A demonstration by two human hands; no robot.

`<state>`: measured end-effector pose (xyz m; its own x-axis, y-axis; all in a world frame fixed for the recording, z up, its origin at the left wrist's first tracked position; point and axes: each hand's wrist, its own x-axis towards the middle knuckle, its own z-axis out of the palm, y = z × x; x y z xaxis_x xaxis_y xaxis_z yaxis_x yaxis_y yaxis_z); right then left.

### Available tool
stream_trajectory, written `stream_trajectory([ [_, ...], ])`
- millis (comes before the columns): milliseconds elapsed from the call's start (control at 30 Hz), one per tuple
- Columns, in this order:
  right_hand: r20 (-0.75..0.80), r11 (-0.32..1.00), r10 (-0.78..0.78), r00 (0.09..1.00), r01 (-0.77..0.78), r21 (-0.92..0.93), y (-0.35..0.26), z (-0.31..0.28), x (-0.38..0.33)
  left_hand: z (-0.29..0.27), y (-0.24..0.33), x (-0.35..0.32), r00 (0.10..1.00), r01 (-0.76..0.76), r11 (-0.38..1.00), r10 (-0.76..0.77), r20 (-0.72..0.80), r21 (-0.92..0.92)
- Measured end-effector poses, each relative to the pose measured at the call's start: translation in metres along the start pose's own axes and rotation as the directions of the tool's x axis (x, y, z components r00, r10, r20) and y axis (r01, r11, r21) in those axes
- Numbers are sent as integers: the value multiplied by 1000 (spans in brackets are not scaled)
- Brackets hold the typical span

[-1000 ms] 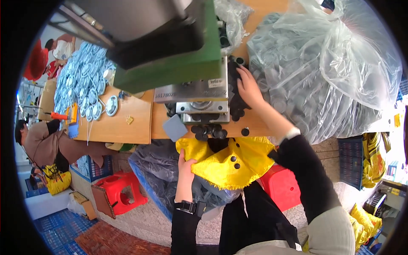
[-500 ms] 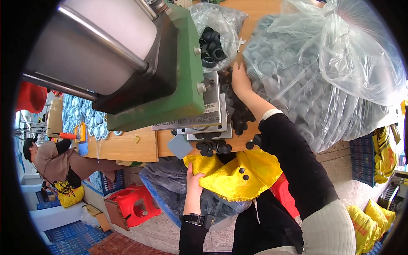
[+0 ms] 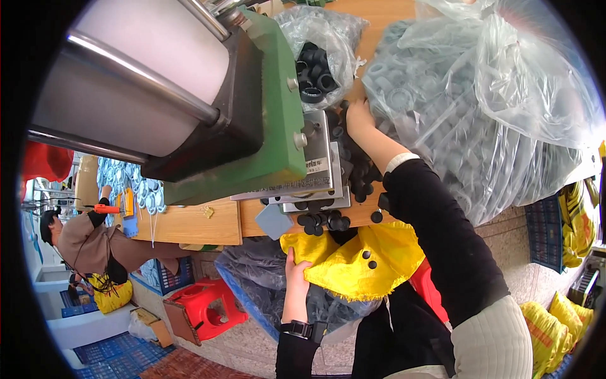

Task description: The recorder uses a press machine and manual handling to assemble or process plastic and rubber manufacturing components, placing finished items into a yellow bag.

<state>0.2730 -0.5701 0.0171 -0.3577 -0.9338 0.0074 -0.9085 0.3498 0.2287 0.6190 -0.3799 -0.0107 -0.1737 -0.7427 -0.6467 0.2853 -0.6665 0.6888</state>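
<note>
My left hand is closed on the near left edge of a yellow woven sack, which is spread below the table edge over my lap. Two small black round caps lie on the sack. My right hand reaches far forward over the table, beside a loose pile of black caps and against the big clear bag. Its fingers are bent down and mostly hidden, so whether it holds anything does not show. More black caps sit along the table's near edge by a grey-blue square pad.
A green press machine with a metal die stands left of the pile. Behind it is a clear bag of black rings. Lower left are a red stool and a dark plastic-lined container. Another person sits at far left.
The whole view has shifted slightly. My right hand's fingers, earlier stretched forward, are drawn in and bent lower by the pile. My left hand keeps its grip on the sack.
</note>
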Motion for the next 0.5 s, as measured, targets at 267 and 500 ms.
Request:
stream_trajectory([
  [267, 3, 998, 47, 999, -46, -35, 0, 6, 9, 0, 1, -3, 1000, 13, 1000, -13, -9, 0],
  [500, -130, 989, 149, 980, -145, 43, -3, -20, -4, -7, -3, -2, 1000, 18, 1000, -18, -2, -22],
])
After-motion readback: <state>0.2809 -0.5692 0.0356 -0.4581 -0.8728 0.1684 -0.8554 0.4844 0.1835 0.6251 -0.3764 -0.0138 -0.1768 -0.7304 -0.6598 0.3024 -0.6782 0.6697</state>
